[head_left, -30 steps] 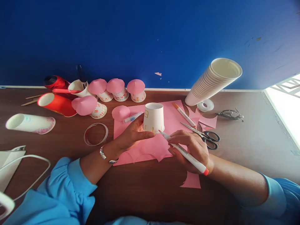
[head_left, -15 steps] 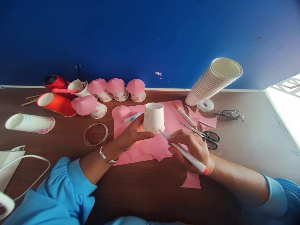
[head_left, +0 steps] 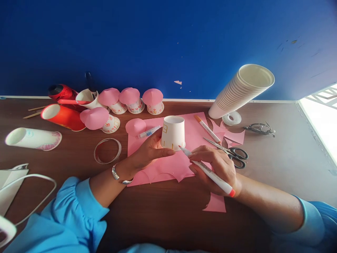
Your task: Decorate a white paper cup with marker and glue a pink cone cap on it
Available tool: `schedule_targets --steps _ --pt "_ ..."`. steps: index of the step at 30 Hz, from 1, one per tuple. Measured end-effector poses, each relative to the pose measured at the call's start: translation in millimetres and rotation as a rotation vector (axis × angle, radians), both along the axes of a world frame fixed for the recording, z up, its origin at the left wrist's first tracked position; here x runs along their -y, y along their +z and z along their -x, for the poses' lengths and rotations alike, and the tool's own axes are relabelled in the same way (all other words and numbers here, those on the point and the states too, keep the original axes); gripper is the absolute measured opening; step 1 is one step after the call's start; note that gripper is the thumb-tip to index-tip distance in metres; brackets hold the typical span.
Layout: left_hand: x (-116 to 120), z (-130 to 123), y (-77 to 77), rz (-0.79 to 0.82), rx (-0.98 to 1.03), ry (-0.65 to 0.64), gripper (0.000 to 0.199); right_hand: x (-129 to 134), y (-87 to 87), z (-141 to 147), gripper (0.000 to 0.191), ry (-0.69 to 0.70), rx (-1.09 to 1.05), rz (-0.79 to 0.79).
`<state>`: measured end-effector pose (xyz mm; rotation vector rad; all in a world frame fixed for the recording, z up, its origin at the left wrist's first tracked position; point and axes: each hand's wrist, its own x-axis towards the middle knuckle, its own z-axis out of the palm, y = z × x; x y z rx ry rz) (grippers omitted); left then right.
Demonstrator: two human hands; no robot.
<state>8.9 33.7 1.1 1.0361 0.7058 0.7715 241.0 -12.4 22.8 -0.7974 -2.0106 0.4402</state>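
My left hand (head_left: 151,149) grips a white paper cup (head_left: 174,131) from its left side, thumb along the lower front. The cup is upside down, rim downward, with a yellow window outline on its left and short yellow strokes near the rim. In my right hand (head_left: 214,165) is a white marker (head_left: 213,177) with a red end. Its tip meets the cup's lower right or hovers just beside it; I cannot tell which. Beneath both hands lies a sheet of pink paper (head_left: 193,131) with curved cut edges.
Black-handled scissors (head_left: 235,154) and an orange marker (head_left: 206,128) lie right of the cup. A tall stack of paper cups (head_left: 231,95) leans at the back right. Several cups with pink cone roofs (head_left: 152,96) stand along the wall. A tape roll (head_left: 107,151) is at left.
Almost nothing differs. The view has shifted very slightly; both hands keep the cup and marker in the same pose.
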Motion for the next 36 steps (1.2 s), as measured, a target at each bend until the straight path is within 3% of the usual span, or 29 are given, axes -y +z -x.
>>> schedule_targets --steps 36 --pt "-0.8 3.7 -4.8 -0.023 -0.015 -0.045 0.056 0.5 0.0 0.6 0.005 -0.018 0.032 -0.026"
